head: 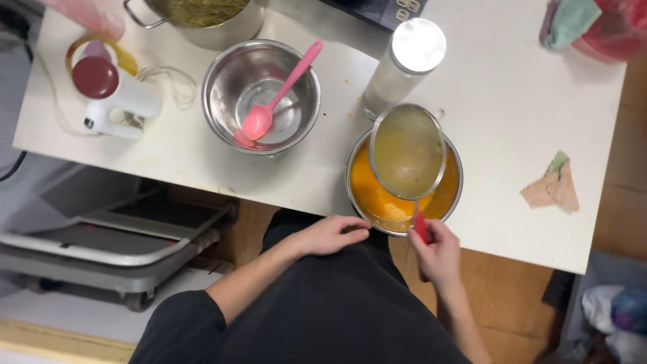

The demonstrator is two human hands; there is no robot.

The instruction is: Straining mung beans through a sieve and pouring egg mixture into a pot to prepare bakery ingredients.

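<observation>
My right hand (437,253) grips the red handle (420,226) of a round metal mesh sieve (407,152), which hangs tilted over a steel bowl (454,202) of orange liquid at the table's near edge. My left hand (331,234) rests by the bowl's near-left rim, fingers loosely curled, holding nothing that I can see.
An empty steel bowl (222,87) with a pink spatula (283,87) stands left of centre. A metal-lidded canister (408,61), a white hand mixer (118,101), a pot (209,20), cloths (556,185) and a white table (512,121) surround them. A cart (108,246) stands at the left.
</observation>
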